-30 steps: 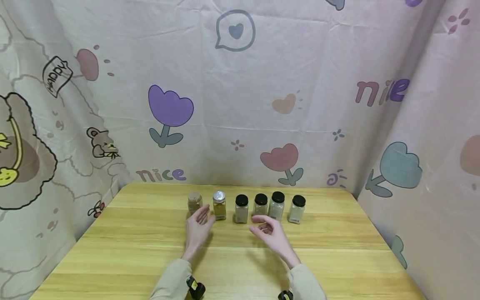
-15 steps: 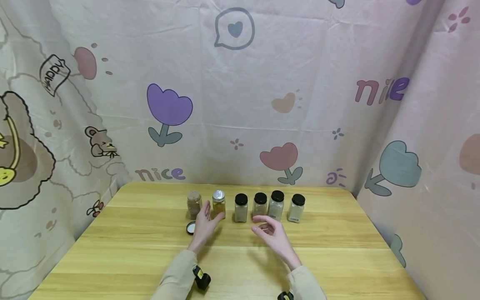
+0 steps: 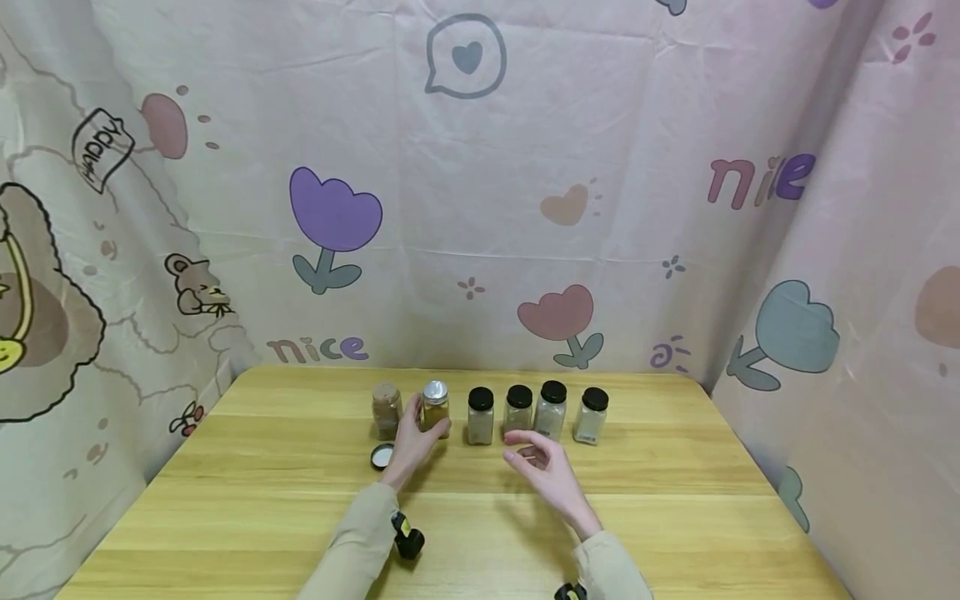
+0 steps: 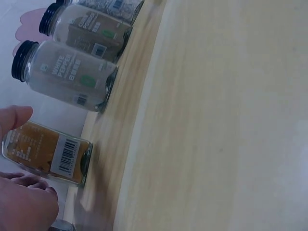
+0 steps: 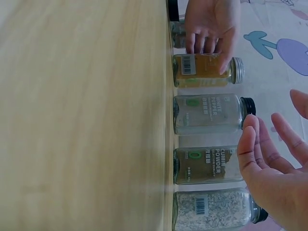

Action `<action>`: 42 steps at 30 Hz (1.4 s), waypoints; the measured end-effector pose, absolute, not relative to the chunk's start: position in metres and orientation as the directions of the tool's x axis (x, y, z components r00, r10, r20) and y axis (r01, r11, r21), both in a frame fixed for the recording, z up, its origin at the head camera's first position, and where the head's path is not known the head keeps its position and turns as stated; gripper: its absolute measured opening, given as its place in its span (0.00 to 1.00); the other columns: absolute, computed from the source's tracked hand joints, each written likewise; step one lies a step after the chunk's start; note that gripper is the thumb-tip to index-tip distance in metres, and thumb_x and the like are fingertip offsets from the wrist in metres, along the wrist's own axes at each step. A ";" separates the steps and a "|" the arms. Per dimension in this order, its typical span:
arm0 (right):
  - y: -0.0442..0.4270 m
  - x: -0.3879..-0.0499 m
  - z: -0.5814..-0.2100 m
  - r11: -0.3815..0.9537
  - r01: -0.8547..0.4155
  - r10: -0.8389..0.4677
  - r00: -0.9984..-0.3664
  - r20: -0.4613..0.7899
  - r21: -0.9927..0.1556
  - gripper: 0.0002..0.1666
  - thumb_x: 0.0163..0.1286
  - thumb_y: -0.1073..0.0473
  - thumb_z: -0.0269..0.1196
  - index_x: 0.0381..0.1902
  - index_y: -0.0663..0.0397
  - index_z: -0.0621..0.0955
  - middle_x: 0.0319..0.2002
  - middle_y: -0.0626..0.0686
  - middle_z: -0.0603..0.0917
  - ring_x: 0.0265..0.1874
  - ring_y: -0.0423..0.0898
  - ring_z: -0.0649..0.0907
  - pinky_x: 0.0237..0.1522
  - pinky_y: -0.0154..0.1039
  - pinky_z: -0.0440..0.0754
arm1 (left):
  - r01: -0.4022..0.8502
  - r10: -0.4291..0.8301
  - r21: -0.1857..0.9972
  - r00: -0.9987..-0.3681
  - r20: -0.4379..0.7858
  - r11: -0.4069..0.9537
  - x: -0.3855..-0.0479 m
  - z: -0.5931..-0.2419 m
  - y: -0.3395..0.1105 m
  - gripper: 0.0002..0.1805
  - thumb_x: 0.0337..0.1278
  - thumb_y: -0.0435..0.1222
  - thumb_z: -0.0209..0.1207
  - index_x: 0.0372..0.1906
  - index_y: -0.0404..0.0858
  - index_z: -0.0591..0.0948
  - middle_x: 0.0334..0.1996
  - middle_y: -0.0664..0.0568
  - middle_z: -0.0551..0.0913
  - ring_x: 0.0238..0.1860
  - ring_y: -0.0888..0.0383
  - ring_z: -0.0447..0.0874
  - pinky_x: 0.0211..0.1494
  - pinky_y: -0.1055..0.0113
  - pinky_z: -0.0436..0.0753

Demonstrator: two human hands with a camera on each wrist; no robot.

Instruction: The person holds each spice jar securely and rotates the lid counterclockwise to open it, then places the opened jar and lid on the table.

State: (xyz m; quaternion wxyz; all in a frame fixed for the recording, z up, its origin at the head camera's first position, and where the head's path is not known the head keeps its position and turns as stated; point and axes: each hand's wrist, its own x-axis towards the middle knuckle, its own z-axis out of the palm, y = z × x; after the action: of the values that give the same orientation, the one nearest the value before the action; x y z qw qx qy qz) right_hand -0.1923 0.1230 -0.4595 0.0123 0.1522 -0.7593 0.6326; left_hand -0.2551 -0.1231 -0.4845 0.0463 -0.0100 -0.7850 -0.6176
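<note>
In the head view, my left hand (image 3: 414, 442) is around a glass spice jar (image 3: 436, 400) with yellow-brown powder and a silver lid. Thumb and fingers lie on opposite sides of this upright jar, seemingly touching it. My right hand (image 3: 551, 475) hovers in front of the black-lidded jars, fingers loosely bent and holding nothing. Nearest to it in the right wrist view are the white pepper jar (image 5: 207, 114) and the cumin powder jar (image 5: 204, 165). Left of my left hand stands a jar of brown powder (image 3: 387, 412) without a dark cap; a black lid (image 3: 382, 456) lies before it, white inside up.
Two more black-lidded jars, one with greyish grains (image 3: 551, 408) and one with pale contents (image 3: 591, 415), finish the row on the right. All stand on a wooden table (image 3: 247, 500). A patterned curtain (image 3: 465, 167) hangs behind and at the sides.
My left hand has moved right, from in front of the brown powder jar to the silver-lidded jar, uncovering the black lid on the table. My right hand has stayed nearly still.
</note>
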 end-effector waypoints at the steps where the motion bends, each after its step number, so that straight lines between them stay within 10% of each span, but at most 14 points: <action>1: 0.123 -0.192 -0.460 0.153 -0.247 -0.215 -0.953 0.212 -0.957 0.19 0.69 0.62 0.66 0.56 0.65 0.81 0.57 0.72 0.80 0.40 0.34 0.82 0.48 0.26 0.83 | 0.082 -0.041 0.968 -0.995 0.094 0.236 -0.257 -0.484 -0.123 0.47 0.66 0.36 0.62 0.79 0.28 0.47 0.79 0.30 0.48 0.80 0.34 0.46 0.84 0.41 0.50; 42: 0.121 -0.191 -0.462 0.137 -0.271 -0.217 -0.947 0.238 -0.953 0.19 0.70 0.62 0.65 0.56 0.67 0.81 0.56 0.74 0.80 0.40 0.33 0.83 0.47 0.26 0.84 | 0.157 -0.050 0.958 -0.984 0.174 0.240 -0.227 -0.485 -0.120 0.36 0.54 0.29 0.70 0.66 0.24 0.68 0.65 0.29 0.73 0.69 0.33 0.72 0.77 0.44 0.70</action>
State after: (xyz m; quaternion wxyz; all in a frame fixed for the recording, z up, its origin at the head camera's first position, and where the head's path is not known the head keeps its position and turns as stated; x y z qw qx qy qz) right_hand -0.1909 0.1215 -0.4620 0.0213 0.1620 -0.7536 0.6367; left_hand -0.2274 -0.1202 -0.4846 0.0840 -0.0342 -0.7829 -0.6155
